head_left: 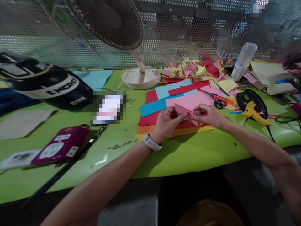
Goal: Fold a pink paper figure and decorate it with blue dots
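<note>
Both of my hands meet over a stack of coloured paper sheets [164, 103] on the green table [178, 153]. My left hand [167, 121], with a white band on its wrist, pinches the left side of a small folded pink paper piece [184, 112]. My right hand [209, 115] pinches the same piece at its right edge, fingers pressed together on the fold. The piece rests just above the red and orange sheets of the stack.
A desk fan [134, 40] stands at the back. A black helmet [49, 83] and a magenta pouch [61, 145] lie left. Scissors [219, 101], a yellow glue gun [255, 113], a black palette [251, 99], a white bottle [243, 61] and paper scraps [188, 70] lie right.
</note>
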The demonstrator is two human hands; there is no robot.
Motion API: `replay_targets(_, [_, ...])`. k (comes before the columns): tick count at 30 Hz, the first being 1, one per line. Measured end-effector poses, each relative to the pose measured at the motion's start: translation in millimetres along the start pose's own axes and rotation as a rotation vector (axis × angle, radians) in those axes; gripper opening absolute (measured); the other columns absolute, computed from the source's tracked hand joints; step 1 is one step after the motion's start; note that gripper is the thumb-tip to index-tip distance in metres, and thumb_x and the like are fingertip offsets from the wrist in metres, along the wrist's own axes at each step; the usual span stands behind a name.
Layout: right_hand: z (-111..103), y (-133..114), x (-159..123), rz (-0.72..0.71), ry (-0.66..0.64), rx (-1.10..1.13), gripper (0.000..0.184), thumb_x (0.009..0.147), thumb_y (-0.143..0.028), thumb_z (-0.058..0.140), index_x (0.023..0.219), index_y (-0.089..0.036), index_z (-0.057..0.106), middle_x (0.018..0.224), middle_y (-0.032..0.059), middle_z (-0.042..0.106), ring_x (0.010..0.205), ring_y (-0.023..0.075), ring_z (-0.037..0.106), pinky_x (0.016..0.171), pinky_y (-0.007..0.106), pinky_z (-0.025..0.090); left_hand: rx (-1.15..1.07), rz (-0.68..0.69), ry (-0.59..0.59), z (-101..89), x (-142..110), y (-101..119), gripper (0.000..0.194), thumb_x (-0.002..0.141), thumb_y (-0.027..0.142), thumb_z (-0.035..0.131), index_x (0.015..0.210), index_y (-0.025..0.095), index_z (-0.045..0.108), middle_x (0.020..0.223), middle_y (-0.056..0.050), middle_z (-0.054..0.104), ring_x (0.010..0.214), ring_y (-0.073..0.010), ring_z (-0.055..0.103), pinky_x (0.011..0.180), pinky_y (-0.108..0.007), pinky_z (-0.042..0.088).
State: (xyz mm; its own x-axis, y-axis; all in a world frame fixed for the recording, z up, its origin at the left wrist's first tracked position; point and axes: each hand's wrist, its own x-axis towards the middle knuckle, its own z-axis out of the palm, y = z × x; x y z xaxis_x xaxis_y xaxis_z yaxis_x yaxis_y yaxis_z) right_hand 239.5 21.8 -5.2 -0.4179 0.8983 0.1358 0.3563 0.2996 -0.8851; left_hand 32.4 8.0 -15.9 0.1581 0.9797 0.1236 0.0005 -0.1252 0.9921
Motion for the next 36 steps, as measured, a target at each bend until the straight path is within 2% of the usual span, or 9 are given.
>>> replay_targets(5, [-0.9, 2.4, 3.1, 0.009, -0.042, 0.064, 0.043, 0.072, -0.055, 0.074, 0.087, -0.016, 0.064, 0.077, 0.0021, 0.065, 0.070, 0.0140, 0.057, 0.067, 0.029, 0.047, 0.047, -0.006, -0.040, -0.4, -2.1, -2.1, 0.041, 0.065, 0.050, 0.085, 0.074, 0.018, 0.062, 0.068, -0.003, 0.072, 0.060, -0.0166, 0.068, 0.056, -0.028, 0.057])
replay_targets(14, [-4.5, 0.0, 4.8, 0.046, -0.102, 0.071, 0.039, 0.074, -0.054, 0.071, 0.082, -0.017, 0.062, 0.073, 0.0001, 0.061, 0.065, 0.0120, 0.051, 0.061, 0.028, 0.042, -0.008, -0.036, -0.115, 1.9, -0.9, -3.0, 0.044, 0.067, 0.052, 0.083, 0.082, 0.017, 0.063, 0.080, -0.006, 0.075, 0.065, -0.0169, 0.070, 0.062, -0.030, 0.060])
replay_targets(18, [-16.4, 6.2, 7.5, 0.072, -0.151, 0.034, 0.031, 0.074, -0.046, 0.070, 0.081, -0.017, 0.062, 0.069, -0.0013, 0.057, 0.061, 0.0109, 0.047, 0.057, 0.026, 0.037, 0.142, -0.048, -0.116, -4.2, -4.0, 5.5, 0.042, 0.072, 0.056, 0.079, 0.073, 0.019, 0.058, 0.061, -0.002, 0.069, 0.052, -0.0152, 0.065, 0.049, -0.025, 0.054])
replay_targets(21, [-26.4, 10.3, 8.7, 0.089, -0.206, -0.070, 0.022, 0.077, -0.038, 0.068, 0.079, -0.016, 0.064, 0.066, -0.0018, 0.056, 0.058, 0.0110, 0.045, 0.056, 0.026, 0.035, 0.491, 0.216, 0.037, -12.9, -6.4, 13.4, 0.040, 0.084, 0.053, 0.069, 0.063, 0.020, 0.057, 0.048, 0.002, 0.057, 0.041, -0.0108, 0.051, 0.043, -0.023, 0.045])
replay_targets(23, [-29.5, 11.6, 9.6, 0.073, -0.225, -0.165, 0.017, 0.079, -0.033, 0.066, 0.079, -0.016, 0.064, 0.067, -0.0005, 0.058, 0.060, 0.0119, 0.047, 0.058, 0.027, 0.036, 0.714, 0.482, 0.107, -17.1, -6.4, 16.0, 0.034, 0.088, 0.047, 0.065, 0.068, 0.020, 0.063, 0.057, -0.001, 0.063, 0.050, -0.0128, 0.056, 0.053, -0.026, 0.049])
replay_targets(25, [-28.7, 11.6, 11.1, 0.025, -0.231, -0.285, 0.012, 0.081, -0.028, 0.063, 0.081, -0.016, 0.066, 0.072, 0.0014, 0.062, 0.065, 0.0137, 0.051, 0.062, 0.028, 0.037, 0.842, 0.679, -0.010, -18.5, -4.9, 15.2, 0.022, 0.090, 0.041, 0.064, 0.083, 0.022, 0.071, 0.083, -0.006, 0.075, 0.076, -0.0186, 0.068, 0.077, -0.034, 0.055])
replay_targets(28, [-23.6, 10.5, 14.3, -0.067, -0.236, -0.503, 0.010, 0.084, -0.021, 0.060, 0.086, -0.016, 0.068, 0.082, 0.0047, 0.067, 0.076, 0.0177, 0.057, 0.071, 0.030, 0.037, 0.911, 0.804, -0.340, -17.0, -1.9, 9.0, 0.021, 0.094, 0.036, 0.058, 0.106, 0.025, 0.073, 0.118, -0.007, 0.073, 0.110, -0.0235, 0.067, 0.106, -0.045, 0.046])
replay_targets(31, [-19.0, 11.1, 16.6, -0.144, -0.219, -0.703, 0.011, 0.086, -0.021, 0.061, 0.089, -0.016, 0.070, 0.091, 0.0092, 0.069, 0.090, 0.0230, 0.058, 0.079, 0.034, 0.035, 0.966, 0.776, -0.499, -15.8, -0.6, 1.5, 0.029, 0.097, 0.040, 0.055, 0.119, 0.026, 0.069, 0.126, -0.008, 0.070, 0.119, -0.0249, 0.063, 0.110, -0.047, 0.044])
replay_targets(36, [-17.5, 19.5, 16.7, -0.183, -0.170, -0.747, 0.020, 0.088, -0.030, 0.065, 0.101, -0.015, 0.070, 0.103, 0.0118, 0.067, 0.099, 0.0255, 0.055, 0.085, 0.036, 0.035, 0.921, 0.681, -0.545, -18.9, -0.7, -6.1, 0.032, 0.095, 0.043, 0.058, 0.117, 0.023, 0.069, 0.125, -0.015, 0.069, 0.118, -0.0288, 0.064, 0.103, -0.048, 0.051])
